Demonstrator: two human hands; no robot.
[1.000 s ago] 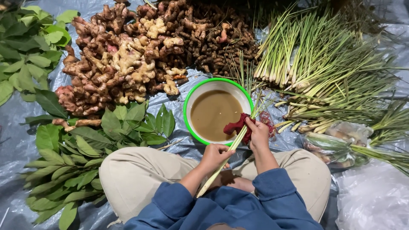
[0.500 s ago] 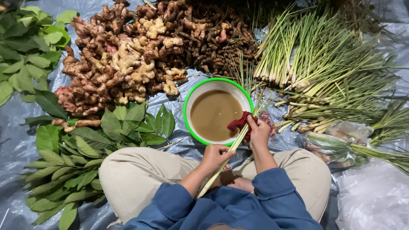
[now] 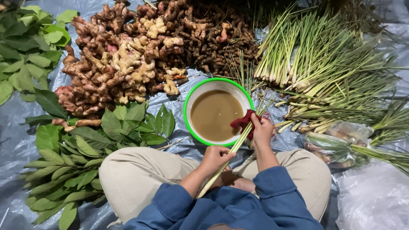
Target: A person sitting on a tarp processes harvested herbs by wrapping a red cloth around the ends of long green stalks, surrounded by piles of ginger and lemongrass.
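Since the earlier frames the red cloth point(image 3: 242, 122) has slid a little along the lemongrass stalk point(image 3: 228, 155), nearer the bowl's rim, and the right hand point(image 3: 262, 131) has shifted with it; the left hand point(image 3: 215, 156) stays put on the lower stalk.

The stalk runs slantwise from the lap up past the fingers to the rim of the green-rimmed bowl point(image 3: 187, 106), which holds murky brown water. The left fingers are curled tight round the stalk's middle, the thumb pressed on top. The right fingers are closed over the cloth, pinching it against the stalk just above the left hand.

The stalk looks light, stiff and fibrous, probably slick where wet, so a firm grip near the thicker base would suit it best, with the thin leafy end likely to flex. The cloth is soft and limp, bunching under the fingers.

Beyond the right fingers lie bundles of lemongrass point(image 3: 315, 72). Past the left fingers sits a pile of ginger roots point(image 3: 128, 64), with loose green leaves point(image 3: 76, 149) nearer the knee. All rest on a grey plastic sheet point(image 3: 17, 140).
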